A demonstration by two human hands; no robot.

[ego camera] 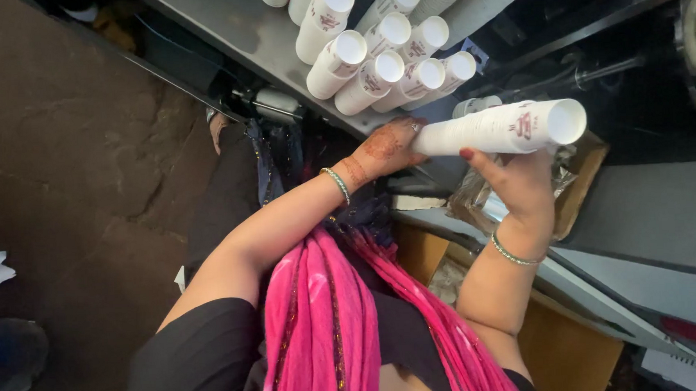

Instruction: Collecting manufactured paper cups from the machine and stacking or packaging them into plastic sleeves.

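I hold a long stack of white paper cups with a red print, lying sideways above the counter edge. My left hand, with henna patterns and a bangle, grips the closed end of the stack. My right hand holds it from below near the middle, thumb against its side. The stack's open mouth points right. Just beyond it, several more stacks of white cups stand packed together on the steel counter.
A cardboard box with crumpled clear plastic sits under my right hand. A grey shelf edge runs to the lower right. Dark stone floor is on the left, and my pink scarf hangs down in front.
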